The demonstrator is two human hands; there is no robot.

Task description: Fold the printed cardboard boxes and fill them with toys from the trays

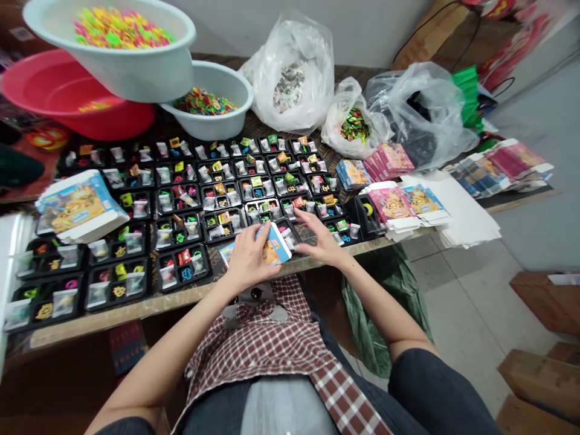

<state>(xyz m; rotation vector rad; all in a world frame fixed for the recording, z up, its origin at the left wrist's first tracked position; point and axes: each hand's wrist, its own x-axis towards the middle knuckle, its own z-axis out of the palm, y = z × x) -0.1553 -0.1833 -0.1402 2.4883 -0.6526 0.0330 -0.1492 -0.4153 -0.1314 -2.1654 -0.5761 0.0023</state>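
My left hand (pixel 248 257) is closed around a blue printed cardboard box (pixel 277 246) at the front edge of the table. Just right of the box's end is a black plastic tray (pixel 289 234) with small packets in it. My right hand (pixel 322 243) has its thumb and fingers on either side of that tray's right end. Whether part of the tray sits inside the box is hidden. Rows of similar black trays (pixel 222 225) holding wrapped sweets, small coloured pieces and clear packets lie beyond and left of my hands.
Flat printed boxes (pixel 84 205) are stacked on the left, with pink boxes (pixel 393 204) on the right. Behind stand a light blue basin (pixel 217 124), a red basin (pixel 113 124) and plastic bags (pixel 312 96). A green sack (pixel 385 302) hangs below the table edge.
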